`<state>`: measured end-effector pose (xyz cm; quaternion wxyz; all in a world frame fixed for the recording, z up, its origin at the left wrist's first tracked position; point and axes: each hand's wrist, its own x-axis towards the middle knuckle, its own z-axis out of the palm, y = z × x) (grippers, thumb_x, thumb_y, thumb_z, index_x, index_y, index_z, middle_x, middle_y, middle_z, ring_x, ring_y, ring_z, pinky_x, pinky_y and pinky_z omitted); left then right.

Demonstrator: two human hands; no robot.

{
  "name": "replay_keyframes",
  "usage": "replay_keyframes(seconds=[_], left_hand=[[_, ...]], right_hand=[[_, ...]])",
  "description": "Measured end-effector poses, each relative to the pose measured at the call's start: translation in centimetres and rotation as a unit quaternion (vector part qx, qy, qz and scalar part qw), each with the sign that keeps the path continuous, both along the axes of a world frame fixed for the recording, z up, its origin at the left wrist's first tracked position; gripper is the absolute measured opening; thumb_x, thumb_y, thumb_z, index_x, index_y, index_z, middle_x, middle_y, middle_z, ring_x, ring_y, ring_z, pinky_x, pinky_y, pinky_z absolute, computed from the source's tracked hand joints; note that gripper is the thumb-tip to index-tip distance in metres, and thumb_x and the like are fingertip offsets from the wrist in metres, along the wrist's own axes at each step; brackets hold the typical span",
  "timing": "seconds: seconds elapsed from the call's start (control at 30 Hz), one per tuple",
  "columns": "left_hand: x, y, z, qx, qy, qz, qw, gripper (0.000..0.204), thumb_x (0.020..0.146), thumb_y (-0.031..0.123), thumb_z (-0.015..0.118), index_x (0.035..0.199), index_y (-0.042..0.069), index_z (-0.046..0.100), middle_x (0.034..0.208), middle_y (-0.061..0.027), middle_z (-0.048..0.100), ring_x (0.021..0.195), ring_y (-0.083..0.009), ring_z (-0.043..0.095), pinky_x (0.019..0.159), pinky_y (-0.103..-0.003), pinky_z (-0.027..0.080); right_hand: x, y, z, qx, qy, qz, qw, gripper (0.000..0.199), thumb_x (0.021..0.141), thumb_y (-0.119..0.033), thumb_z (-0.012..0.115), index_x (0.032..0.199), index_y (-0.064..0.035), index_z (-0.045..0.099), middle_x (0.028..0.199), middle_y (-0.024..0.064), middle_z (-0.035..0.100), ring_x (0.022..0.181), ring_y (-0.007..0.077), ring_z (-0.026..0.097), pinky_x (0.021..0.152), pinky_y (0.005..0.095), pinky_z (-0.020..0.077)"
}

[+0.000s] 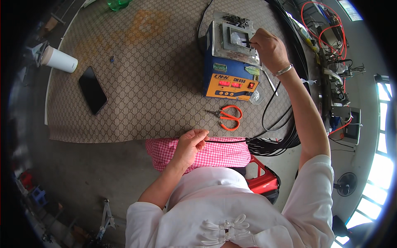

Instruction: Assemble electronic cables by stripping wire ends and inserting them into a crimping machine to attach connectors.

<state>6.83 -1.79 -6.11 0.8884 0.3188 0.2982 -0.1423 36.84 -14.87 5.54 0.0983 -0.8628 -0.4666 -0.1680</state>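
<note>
My left hand [193, 142] is closed in a pinch at the table's front edge, gripping a thin black cable [226, 141] that runs right toward a bundle. My right hand [269, 50] reaches over a blue and orange solder pot [230, 68]. Its fingers pinch a thin black piece [247, 42], perhaps a cable end, at the square metal opening, where shiny silver material shows. Dark scraps [235, 20] lie on the pot's far rim. Red-handled snips [230, 117] rest on the patterned cloth in front of the pot, between my hands.
A coil of black cables [275, 144] hangs over the right front edge, with more cable along the table's right side. At left are a phone [92, 90] and a white cup [60, 59]. A slim white tool [269, 82] lies beside the pot. A pink checked cloth covers my lap.
</note>
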Motion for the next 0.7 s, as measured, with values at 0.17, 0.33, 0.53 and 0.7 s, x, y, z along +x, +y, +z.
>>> replay_keyframes(seconds=[0.17,0.33,0.53,0.7], left_hand=[[0.01,-0.05,-0.02,0.001,-0.001,0.0,1.0,0.012,0.082,0.016,0.061,0.086,0.006,0.06,0.072,-0.0003,0.058,0.056,-0.0029,0.046,0.053,-0.016,0.037],[0.02,-0.08,0.1,0.003,0.001,0.001,1.0,0.012,0.082,0.017,0.06,0.087,0.006,0.06,0.072,-0.0003,0.058,0.056,-0.003,0.046,0.053,-0.016,0.037],[0.02,-0.05,0.09,0.002,0.007,0.0,1.0,0.012,0.082,0.016,0.06,0.086,0.005,0.06,0.073,-0.0004,0.058,0.056,-0.003,0.046,0.054,-0.016,0.036],[-0.03,-0.04,-0.04,-0.001,0.002,0.001,1.0,0.011,0.082,0.016,0.06,0.086,0.006,0.06,0.073,-0.0004,0.058,0.056,-0.0031,0.046,0.053,-0.016,0.036]], right_hand=[[-0.08,-0.3,0.17,0.012,-0.002,0.011,1.0,0.002,0.074,-0.006,0.056,0.073,-0.0047,0.055,0.077,0.0051,0.053,0.075,0.0247,0.056,0.064,0.0348,0.0466],[-0.04,-0.28,0.03,0.01,-0.009,0.013,1.0,0.002,0.074,-0.006,0.055,0.072,-0.0049,0.055,0.076,0.0051,0.053,0.074,0.0244,0.056,0.064,0.0347,0.0467],[0.02,-0.15,-0.34,0.0,-0.011,0.02,1.0,0.001,0.072,-0.004,0.054,0.072,-0.0047,0.054,0.076,0.0057,0.052,0.075,0.0249,0.055,0.064,0.0346,0.0469],[-0.12,-0.08,-0.39,-0.006,-0.01,0.022,1.0,0.001,0.071,-0.004,0.054,0.071,-0.0045,0.054,0.076,0.0056,0.051,0.076,0.025,0.055,0.064,0.0345,0.047]])
